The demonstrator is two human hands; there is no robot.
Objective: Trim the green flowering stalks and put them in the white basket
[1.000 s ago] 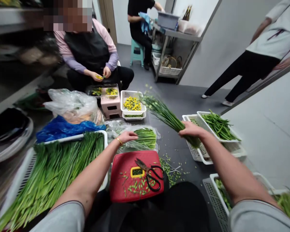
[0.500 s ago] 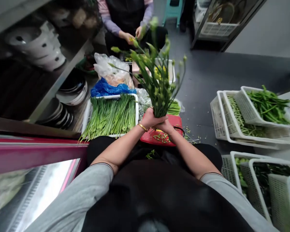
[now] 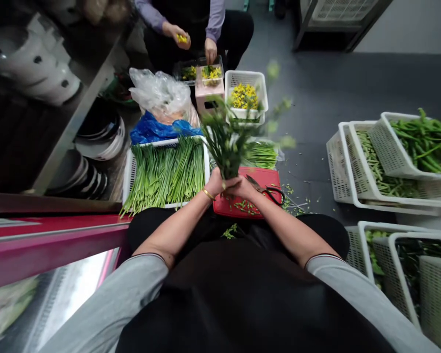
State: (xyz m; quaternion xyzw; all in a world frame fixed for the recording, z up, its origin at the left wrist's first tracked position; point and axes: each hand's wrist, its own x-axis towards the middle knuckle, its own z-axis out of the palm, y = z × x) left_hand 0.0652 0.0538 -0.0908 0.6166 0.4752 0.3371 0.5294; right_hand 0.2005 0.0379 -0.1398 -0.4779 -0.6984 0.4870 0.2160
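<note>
My left hand (image 3: 216,183) and my right hand (image 3: 240,187) are both wrapped round the lower part of a bunch of budded green stems (image 3: 226,152), which look like flowering garlic chives. The bunch stands upright, its tops blurred by motion. Below my hands lies a red board or case (image 3: 235,208) strewn with small green buds. Black-handled scissors (image 3: 274,192) rest on its right side. To the left, a white basket (image 3: 207,164) holds long green stems (image 3: 169,171). More cut stems (image 3: 260,154) lie just beyond the red surface.
Across from me a seated person's hands (image 3: 210,49) handle yellow flowers over a clear box. A white basket (image 3: 265,93) of yellow flowers stands nearby. Stacked baskets (image 3: 334,166) of green vegetables fill the right. Shelves with bowls (image 3: 55,73) stand left, beside plastic bags (image 3: 161,95).
The bunch has moved slightly left and down in my hands, its tops swinging. The scissors show more fully. The other person's hands have moved apart, one now down at the clear box.
</note>
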